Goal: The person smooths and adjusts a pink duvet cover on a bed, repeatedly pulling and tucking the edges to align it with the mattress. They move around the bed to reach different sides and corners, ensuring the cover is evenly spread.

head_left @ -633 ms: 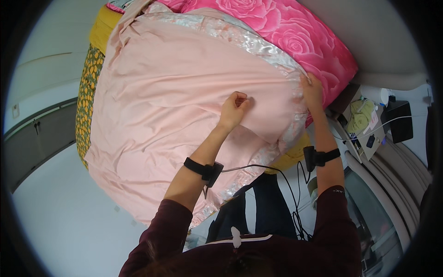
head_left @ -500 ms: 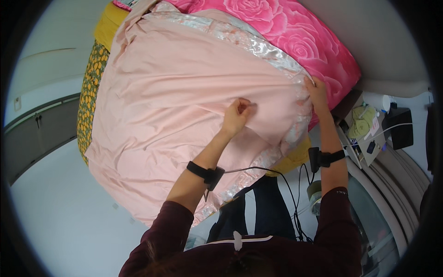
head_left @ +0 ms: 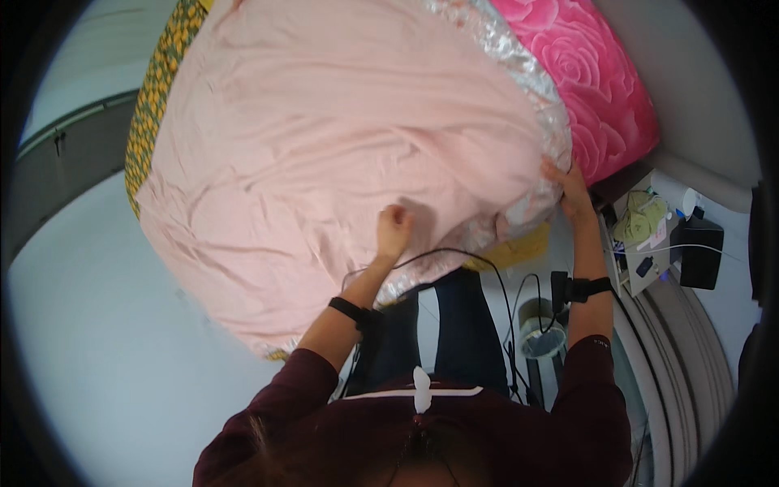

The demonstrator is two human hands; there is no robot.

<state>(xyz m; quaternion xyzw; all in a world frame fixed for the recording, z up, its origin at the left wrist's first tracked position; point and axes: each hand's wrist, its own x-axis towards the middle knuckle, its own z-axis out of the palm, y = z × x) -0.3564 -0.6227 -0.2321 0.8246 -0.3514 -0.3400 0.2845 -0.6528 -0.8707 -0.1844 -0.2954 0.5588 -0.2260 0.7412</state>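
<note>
While two hands work at the near end of the bed, one pale pink sheet [head_left: 324, 138] covers most of the mattress, spread from the far edge down to the corner nearest the person. One left hand [head_left: 395, 230] rests on the sheet near its lower edge, fingers curled tight into a fist that pinches a fold of the cloth. One right hand [head_left: 566, 188] sits at the sheet's right corner, fingers bent and closed over the edge where the pink cloth meets a single shiny silver border [head_left: 531, 97]. Each wrist carries one black band, two in all.

The sheet is plain, soft pink, without pattern, and creased all over with shallow wrinkles that run toward the left fist. It bulges over the bedding under it and hangs over the near side.

Beside it lies one bright pink quilt [head_left: 600, 89] with a raised rose pattern, touching the silver border on the right. One yellow-and-green patterned cover [head_left: 154, 97] shows along the sheet's left side. One small cluttered side table [head_left: 649, 235] stands near the right hand.
</note>
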